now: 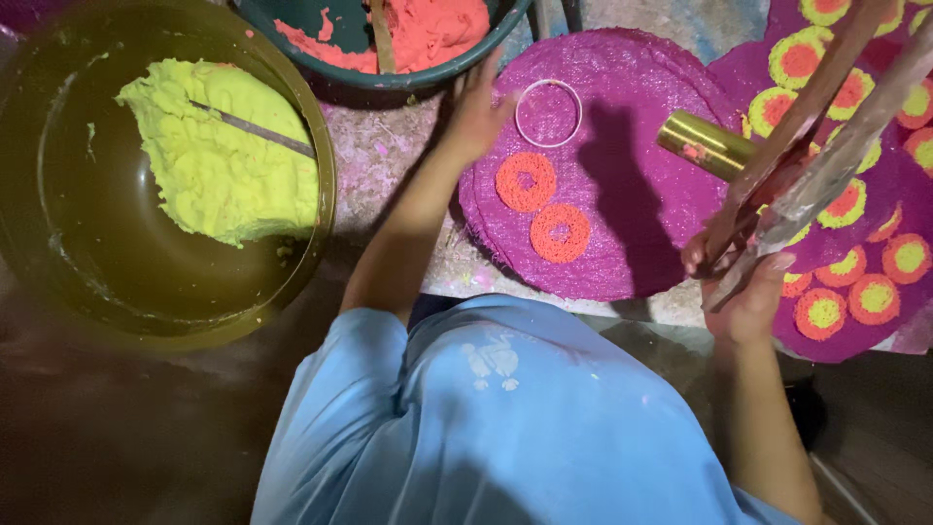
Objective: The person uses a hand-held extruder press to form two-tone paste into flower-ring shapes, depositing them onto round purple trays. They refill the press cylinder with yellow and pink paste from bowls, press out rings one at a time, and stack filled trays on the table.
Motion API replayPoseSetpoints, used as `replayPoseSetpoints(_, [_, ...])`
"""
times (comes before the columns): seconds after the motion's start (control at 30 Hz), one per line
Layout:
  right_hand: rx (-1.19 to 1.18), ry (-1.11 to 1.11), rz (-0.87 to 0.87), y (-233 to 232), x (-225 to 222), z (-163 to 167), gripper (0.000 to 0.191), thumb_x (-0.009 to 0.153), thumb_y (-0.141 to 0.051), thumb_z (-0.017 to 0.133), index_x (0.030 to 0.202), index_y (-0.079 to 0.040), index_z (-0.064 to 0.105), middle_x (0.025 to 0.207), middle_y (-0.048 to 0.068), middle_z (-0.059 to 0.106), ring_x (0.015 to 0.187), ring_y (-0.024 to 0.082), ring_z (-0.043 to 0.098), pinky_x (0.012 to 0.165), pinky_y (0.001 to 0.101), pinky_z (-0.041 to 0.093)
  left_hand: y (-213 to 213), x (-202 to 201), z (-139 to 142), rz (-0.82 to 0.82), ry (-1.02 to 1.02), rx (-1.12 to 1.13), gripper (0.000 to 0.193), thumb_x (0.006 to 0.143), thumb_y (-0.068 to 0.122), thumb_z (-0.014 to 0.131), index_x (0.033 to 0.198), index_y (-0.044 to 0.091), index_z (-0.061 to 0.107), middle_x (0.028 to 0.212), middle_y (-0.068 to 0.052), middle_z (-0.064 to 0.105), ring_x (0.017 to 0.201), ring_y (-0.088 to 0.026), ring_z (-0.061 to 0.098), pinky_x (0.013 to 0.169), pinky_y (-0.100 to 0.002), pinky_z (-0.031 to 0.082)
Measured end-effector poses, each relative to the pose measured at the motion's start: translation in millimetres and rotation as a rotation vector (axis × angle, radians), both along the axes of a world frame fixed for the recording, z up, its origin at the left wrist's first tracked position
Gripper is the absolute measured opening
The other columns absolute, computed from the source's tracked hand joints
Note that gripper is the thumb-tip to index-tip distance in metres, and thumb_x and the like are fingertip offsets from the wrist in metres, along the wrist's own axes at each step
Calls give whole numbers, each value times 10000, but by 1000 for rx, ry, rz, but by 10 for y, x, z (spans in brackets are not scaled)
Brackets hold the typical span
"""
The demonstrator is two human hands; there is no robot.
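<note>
A round mat point(622, 185) lies in the middle, ahead of the person. On it sit two dough rings point(526, 182), one just behind the other, and a bare hoop point(548, 113) farther back. The left hand point(476, 117) rests at the mat's left edge, beside the hoop. A large bowl point(58, 243) holding dough stands far left. A second basin point(389, 73) sits behind the mat. To the right lies another mat point(875, 335) carrying many rings, with a cylinder point(705, 144) between the mats. The right hand point(743, 292) holds long sticks point(826, 126) over it.

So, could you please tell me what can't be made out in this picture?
Head view only:
- Green tub of orange paste: cut off by the top edge.
- Sticks in the right hand: blurred, ends cut off top right.
- Gold cylinder: far end hidden behind the sticks.
- Left hand fingers: dark, grip unclear.
</note>
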State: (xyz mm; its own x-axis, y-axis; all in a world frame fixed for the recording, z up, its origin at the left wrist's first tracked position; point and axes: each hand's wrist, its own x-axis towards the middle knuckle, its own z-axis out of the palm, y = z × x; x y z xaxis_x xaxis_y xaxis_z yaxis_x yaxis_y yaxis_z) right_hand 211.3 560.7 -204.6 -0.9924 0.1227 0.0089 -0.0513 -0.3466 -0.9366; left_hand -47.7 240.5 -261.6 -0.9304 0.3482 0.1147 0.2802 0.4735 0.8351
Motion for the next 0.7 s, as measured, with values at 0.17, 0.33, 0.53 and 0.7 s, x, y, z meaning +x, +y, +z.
replayPoseSetpoints(0.17, [-22, -8, -18, -40, 90, -4, 767, 983, -763, 572, 1363, -103, 478, 1041, 10, 511, 899, 166, 488, 781, 366, 393, -28, 496, -143, 138, -416, 809, 869, 898, -137, 460, 1641, 197, 155, 1681, -181, 267, 1510, -344, 366, 1216, -476, 332])
replayPoseSetpoints(0.33, [-58, -66, -35, -49, 153, -38, 769, 995, -750, 563, 1371, -86, 465, 1038, 25, 530, 913, 169, 492, 838, 389, 400, -170, 1397, 206, 120, 207, -35, 737, 902, 28, 710, 1553, 218, 420, 1643, -243, 156, 1521, -472, 191, 1242, -558, 218])
replayPoseSetpoints(0.53, [-49, -105, 21, -141, 124, -47, 837, 995, -750, 537, 1427, -35, 496, 959, 49, 525, 928, 182, 486, 820, 384, 407, -144, 1425, 379, -25, 307, -419, 466, 841, 94, 727, 1256, 300, 686, 1642, -94, 286, 1520, -426, 252, 1251, -641, 204])
replayPoseSetpoints(0.7, [10, -78, 114, -188, 30, -24, 728, 1041, -714, 520, 1248, -16, 495, 910, 74, 539, 853, 191, 526, 780, 392, 446, -185, 1431, 256, -42, 347, -427, 495, 930, 152, 703, 1403, 272, 616, 1656, -52, 308, 1539, -315, 282, 1244, -614, 191])
